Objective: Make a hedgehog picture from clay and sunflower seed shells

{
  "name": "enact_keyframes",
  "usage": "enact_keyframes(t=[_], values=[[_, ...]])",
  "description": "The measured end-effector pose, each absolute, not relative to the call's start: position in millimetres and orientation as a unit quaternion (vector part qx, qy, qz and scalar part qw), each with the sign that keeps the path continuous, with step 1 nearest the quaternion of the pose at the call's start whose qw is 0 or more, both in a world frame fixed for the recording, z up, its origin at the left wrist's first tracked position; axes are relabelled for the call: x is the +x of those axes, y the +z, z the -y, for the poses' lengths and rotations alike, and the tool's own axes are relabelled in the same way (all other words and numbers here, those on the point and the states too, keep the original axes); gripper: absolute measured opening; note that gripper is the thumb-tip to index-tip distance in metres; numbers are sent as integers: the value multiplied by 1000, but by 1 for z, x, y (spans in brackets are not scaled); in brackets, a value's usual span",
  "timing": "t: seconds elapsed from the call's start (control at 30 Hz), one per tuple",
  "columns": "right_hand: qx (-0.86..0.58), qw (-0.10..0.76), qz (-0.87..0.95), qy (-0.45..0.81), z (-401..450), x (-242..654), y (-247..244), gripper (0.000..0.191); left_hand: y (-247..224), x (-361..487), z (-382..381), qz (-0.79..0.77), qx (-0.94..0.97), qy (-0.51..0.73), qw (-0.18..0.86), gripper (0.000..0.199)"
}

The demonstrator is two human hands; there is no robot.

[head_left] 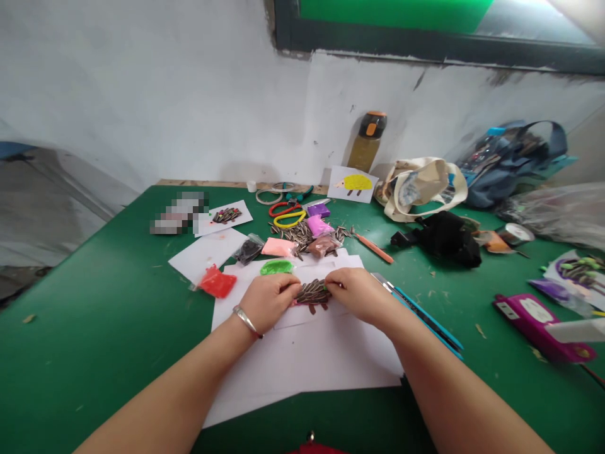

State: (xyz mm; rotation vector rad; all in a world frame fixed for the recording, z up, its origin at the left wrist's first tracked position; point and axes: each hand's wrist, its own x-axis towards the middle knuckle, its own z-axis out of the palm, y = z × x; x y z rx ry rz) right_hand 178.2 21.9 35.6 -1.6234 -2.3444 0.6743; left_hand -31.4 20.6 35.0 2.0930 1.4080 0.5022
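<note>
While the 2 hands are apart from each other, each has its fingertips at an end of the seed-covered figure (312,292), which lies near the middle of the frame on a small white card (289,320) over larger white sheets (302,366). The left hand (270,299) touches the figure's left end with thumb and fingers drawn close, and the right hand (357,291) does likewise at its right end, by a bit of green; whether either set of fingertips pinches a seed or only presses on the edge, I cannot tell. Striped seeds, packed side by side, form the figure's back, with a pink strip along its lower edge and 2 brown legs (319,309) below. It should be very light, with hard, smooth seeds that could slide under a fingertip and a base that looks soft, like modelling clay, so a firm squeeze might dent it or pop seeds loose. The thin card looks likely to bend, so any hold is safer at its bare margins, supported on opposite sides and kept level, than on the seeds or legs. Just above, toward the upper middle, lie a bright green lump (276,267), a pink packet (278,247) and loose seeds (289,232), with an orange-handled tool (377,250) farther right on the green surface (94,302).
</note>
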Motion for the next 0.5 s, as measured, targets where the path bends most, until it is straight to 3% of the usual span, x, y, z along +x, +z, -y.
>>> enact_keyframes(t=[0.5], values=[[-552,121,778,273,-22,187,42,29,37,-29,-20,-526,783,153,295,24]])
